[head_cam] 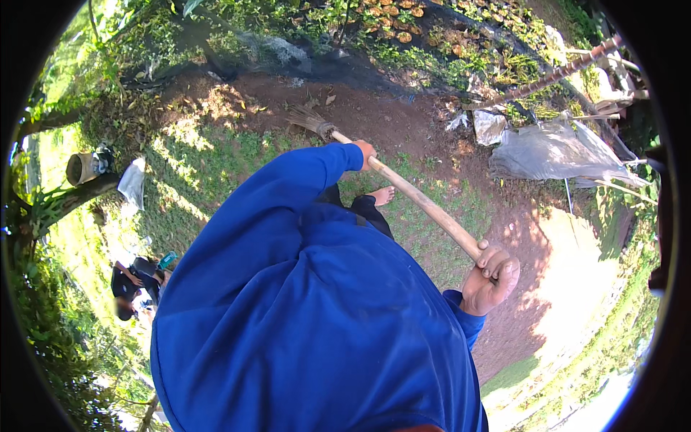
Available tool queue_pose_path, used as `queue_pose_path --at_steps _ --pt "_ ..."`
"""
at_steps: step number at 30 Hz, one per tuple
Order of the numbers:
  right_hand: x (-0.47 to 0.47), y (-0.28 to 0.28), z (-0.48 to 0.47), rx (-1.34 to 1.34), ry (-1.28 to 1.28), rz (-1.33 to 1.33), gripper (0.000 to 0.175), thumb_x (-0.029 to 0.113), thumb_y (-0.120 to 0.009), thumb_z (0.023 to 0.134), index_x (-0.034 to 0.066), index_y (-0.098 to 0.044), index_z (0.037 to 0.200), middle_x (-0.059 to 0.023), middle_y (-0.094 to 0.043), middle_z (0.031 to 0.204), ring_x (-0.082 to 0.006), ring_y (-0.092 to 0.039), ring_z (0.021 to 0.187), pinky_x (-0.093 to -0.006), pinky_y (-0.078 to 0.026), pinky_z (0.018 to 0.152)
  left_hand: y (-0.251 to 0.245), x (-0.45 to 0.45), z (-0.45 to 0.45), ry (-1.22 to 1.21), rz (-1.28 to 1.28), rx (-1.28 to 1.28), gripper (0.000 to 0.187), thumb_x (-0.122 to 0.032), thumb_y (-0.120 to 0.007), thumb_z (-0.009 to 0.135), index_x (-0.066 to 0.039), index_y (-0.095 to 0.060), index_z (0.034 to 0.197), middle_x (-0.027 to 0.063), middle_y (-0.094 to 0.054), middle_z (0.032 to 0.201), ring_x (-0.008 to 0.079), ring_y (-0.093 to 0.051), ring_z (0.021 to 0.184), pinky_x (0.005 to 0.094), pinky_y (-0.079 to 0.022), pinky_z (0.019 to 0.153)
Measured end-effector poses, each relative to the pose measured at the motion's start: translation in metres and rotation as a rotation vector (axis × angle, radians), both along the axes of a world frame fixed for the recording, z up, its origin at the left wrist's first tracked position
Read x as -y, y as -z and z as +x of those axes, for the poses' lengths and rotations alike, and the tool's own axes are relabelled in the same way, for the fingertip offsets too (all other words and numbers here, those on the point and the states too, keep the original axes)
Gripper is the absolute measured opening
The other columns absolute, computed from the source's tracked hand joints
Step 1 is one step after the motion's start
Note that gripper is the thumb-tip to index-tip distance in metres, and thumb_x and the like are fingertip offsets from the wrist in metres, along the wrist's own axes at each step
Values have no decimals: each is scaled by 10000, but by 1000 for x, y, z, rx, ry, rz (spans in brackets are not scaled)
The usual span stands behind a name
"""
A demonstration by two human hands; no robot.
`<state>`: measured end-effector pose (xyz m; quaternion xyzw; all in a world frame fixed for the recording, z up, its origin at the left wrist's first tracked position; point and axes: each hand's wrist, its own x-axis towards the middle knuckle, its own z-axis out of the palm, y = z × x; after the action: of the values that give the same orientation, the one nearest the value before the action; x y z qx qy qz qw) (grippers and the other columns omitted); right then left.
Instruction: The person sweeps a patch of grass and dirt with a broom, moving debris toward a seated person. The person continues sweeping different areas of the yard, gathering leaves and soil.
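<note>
A stick broom with a long, pale wooden handle slants across in front of my body. Its bundle of thin twigs points to the upper left, over bare soil at the border of the grass. Low on the handle, close to the bound twigs, my left hand is wrapped around the wood. My right hand grips the top end at the right, fingers curled over it. Blue sleeves cover both arms. Below the handle a bare foot shows on the grass.
Dark netting borders potted plants at the top. Plastic sheeting hangs on sticks at right, under a slanting pole. A person sits at left, below a trunk and a cylindrical container.
</note>
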<state>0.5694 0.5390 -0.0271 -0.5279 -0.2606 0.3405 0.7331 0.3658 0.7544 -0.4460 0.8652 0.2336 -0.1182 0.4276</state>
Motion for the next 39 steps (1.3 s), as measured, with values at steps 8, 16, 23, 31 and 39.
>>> queue_pose_path --at_steps 8,16,23,31,39 --pt "-35 -99 -35 376 -313 223 342 227 -612 986 131 -457 697 -9 -451 578 -170 -502 584 -454 -470 790 -74 -35 74 -35 55 403 235 -302 -756 697 -103 -673 789 131 -678 787 367 -671 804 489 -521 770" --pt "-78 -44 -96 331 -182 66 341 273 -674 961 87 -522 719 -36 -524 583 -200 -561 606 -479 -499 818 -2 -80 15 47 68 301 266 -296 -789 698 -100 -620 760 128 -654 801 365 -661 820 495 -515 768" --pt "-77 -31 -113 214 -294 62 333 266 -656 962 102 -517 707 -30 -520 596 -203 -564 627 -487 -481 847 0 -95 -98 20 90 230 227 -275 -778 682 -108 -656 775 129 -665 790 369 -668 799 491 -522 749" --pt "-77 -114 -94 402 -587 155 451 257 -712 919 97 -492 558 -16 -514 503 -172 -531 480 -408 -485 619 -68 -55 -14 -19 1 413 235 -278 -775 700 -95 -658 790 139 -662 779 376 -663 834 481 -503 803" --pt "-95 -42 -122 244 -351 32 413 204 -716 891 94 -492 562 -7 -498 485 -166 -504 456 -395 -451 600 16 -47 -67 -21 -67 229 250 -299 -774 691 -107 -651 793 137 -680 801 382 -673 809 493 -528 739"
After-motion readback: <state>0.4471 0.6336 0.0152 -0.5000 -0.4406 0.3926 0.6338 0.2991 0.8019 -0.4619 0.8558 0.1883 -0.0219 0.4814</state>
